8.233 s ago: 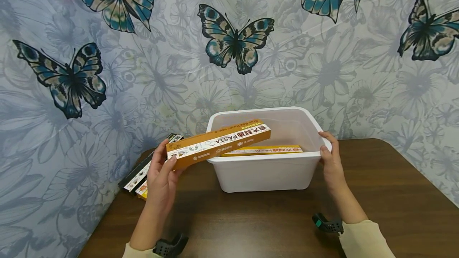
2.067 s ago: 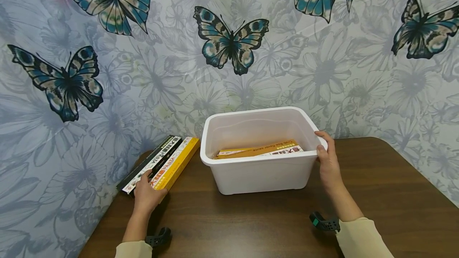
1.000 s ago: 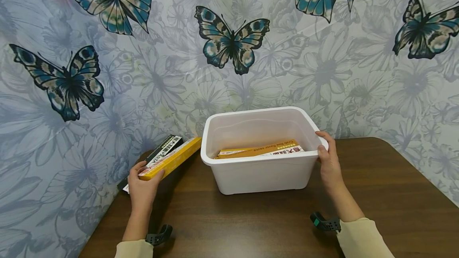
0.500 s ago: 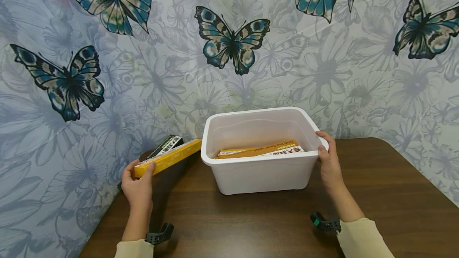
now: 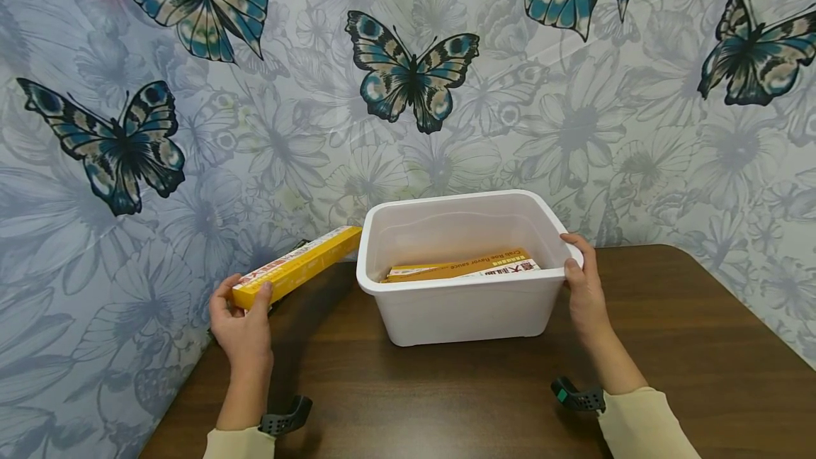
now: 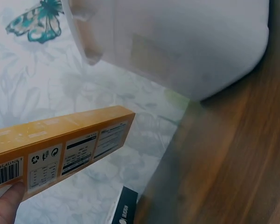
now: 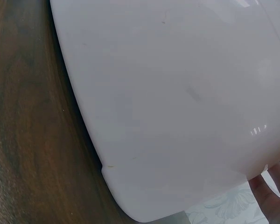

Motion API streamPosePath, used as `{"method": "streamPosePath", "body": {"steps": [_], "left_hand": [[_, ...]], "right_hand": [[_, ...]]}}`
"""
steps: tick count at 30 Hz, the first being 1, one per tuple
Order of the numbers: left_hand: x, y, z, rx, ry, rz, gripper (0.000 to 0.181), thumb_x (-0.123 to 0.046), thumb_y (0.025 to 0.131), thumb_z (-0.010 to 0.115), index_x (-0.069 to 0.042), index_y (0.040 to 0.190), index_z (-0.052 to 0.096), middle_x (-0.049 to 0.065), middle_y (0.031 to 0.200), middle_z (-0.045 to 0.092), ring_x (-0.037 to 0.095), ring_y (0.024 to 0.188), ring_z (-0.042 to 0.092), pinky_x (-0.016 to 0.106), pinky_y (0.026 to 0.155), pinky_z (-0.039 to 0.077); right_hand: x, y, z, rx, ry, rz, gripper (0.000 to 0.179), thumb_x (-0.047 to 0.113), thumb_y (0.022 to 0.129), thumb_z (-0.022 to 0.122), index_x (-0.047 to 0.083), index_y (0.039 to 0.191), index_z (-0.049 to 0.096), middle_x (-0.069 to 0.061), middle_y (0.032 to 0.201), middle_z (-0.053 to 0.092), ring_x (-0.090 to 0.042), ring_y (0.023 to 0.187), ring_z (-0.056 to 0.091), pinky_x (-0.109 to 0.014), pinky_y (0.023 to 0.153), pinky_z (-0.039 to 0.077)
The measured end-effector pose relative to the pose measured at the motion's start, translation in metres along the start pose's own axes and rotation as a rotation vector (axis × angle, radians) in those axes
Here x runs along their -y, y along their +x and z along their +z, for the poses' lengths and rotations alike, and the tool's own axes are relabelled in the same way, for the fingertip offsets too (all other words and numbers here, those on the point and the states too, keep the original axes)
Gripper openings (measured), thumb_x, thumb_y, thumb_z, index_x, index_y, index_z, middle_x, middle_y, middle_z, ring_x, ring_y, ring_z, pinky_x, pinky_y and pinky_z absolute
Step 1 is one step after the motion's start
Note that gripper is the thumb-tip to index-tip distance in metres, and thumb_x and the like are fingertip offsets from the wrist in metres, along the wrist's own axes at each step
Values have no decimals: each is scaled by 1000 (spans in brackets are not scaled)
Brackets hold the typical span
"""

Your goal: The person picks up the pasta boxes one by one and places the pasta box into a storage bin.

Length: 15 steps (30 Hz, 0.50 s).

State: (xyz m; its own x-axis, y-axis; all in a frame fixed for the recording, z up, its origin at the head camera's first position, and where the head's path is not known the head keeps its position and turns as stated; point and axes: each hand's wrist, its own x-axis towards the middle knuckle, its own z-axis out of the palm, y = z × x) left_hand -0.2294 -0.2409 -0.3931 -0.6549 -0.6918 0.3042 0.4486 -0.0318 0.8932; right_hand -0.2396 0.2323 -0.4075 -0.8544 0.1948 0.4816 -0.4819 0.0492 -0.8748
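In the head view my left hand (image 5: 243, 328) grips the near end of a yellow pasta box (image 5: 299, 265), raised off the table and tilted up toward the bin. Its barcode side shows in the left wrist view, where a finger (image 6: 10, 201) presses on it. My right hand (image 5: 586, 289) holds the right rim of a white plastic bin (image 5: 468, 310), fingers over the edge. Inside the bin lies an orange-brown pasta box (image 5: 468, 265), over another box that is mostly hidden. A black box (image 6: 123, 205) lies below the yellow one, mostly covered in the head view.
The bin stands on a brown wooden table (image 5: 433, 402), close to a wall covering (image 5: 287, 126) with butterflies and flowers. Black bands (image 5: 579, 395) sit at both wrists.
The yellow box has come up off the table beside the black box in my left hand, its far end now near the bin's left rim. Earlier, the orange-brown box went into the bin.
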Motion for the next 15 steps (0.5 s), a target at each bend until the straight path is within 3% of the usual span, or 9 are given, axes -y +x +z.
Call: {"method": "streamPosePath", "body": {"steps": [8,15], "left_hand": [[-13,-7,8,-14,-76,57,54,2,83,75,-2,133,54,2,122,48,19,112,55,12,84,54],[-31,-12,13,-31,-250,70,48,6,83,73,-1,127,55,10,122,48,25,113,57,21,82,57]], "right_hand": [[0,0,-1,1,16,0,49,27,102,35,15,149,36,4,142,41,-17,125,42,-27,92,36],[1,0,-1,-1,23,-5,49,26,102,36,13,149,36,3,141,42,-17,124,43,-26,92,38]]}}
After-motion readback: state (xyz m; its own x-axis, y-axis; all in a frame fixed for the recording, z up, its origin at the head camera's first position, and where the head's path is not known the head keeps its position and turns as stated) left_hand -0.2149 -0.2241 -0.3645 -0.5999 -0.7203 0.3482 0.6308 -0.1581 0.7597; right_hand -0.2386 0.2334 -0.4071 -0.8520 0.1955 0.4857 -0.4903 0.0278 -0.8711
